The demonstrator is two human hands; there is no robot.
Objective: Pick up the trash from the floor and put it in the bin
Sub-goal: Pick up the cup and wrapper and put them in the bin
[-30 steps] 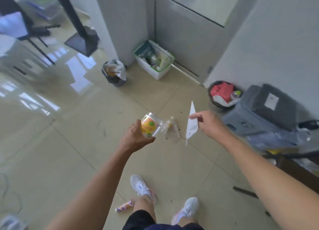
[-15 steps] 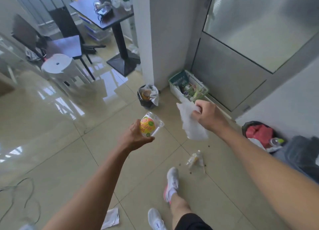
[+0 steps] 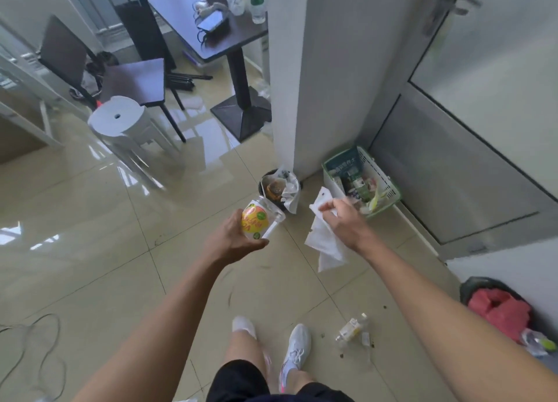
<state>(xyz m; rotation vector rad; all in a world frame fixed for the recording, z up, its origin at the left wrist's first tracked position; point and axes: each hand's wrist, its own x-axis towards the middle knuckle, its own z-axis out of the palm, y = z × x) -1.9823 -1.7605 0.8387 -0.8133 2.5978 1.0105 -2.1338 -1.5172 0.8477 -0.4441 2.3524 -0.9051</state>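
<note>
Head view: tiled floor (image 3: 90,250), white basket (image 3: 331,182) by the door, black bin (image 3: 265,180) at the pillar foot. Your right hand (image 3: 344,220) pinches a white paper sheet (image 3: 323,244) midair near the basket. Your left hand (image 3: 232,238) grips a clear plastic cup (image 3: 259,220) just short of the bin. A small bottle (image 3: 351,330) lies on the floor near your right shoe (image 3: 297,350).

Person, one; dress as follows.
- Left arm (image 3: 151,326) and right arm (image 3: 437,305): bare along all the length on show; left hand (image 3: 232,238) and right hand (image 3: 344,220) bare likewise.
- Shorts (image 3: 238,380): black, loose-cut.
- Left leg (image 3: 241,349): bare below the hem.
- Right shoe (image 3: 297,346): white lace-up trainer, white laces, pink-red flash at the heel; white sock (image 3: 290,374) at the ankle.
- Left shoe (image 3: 243,326): white, only the toe on show, blurred.
</note>
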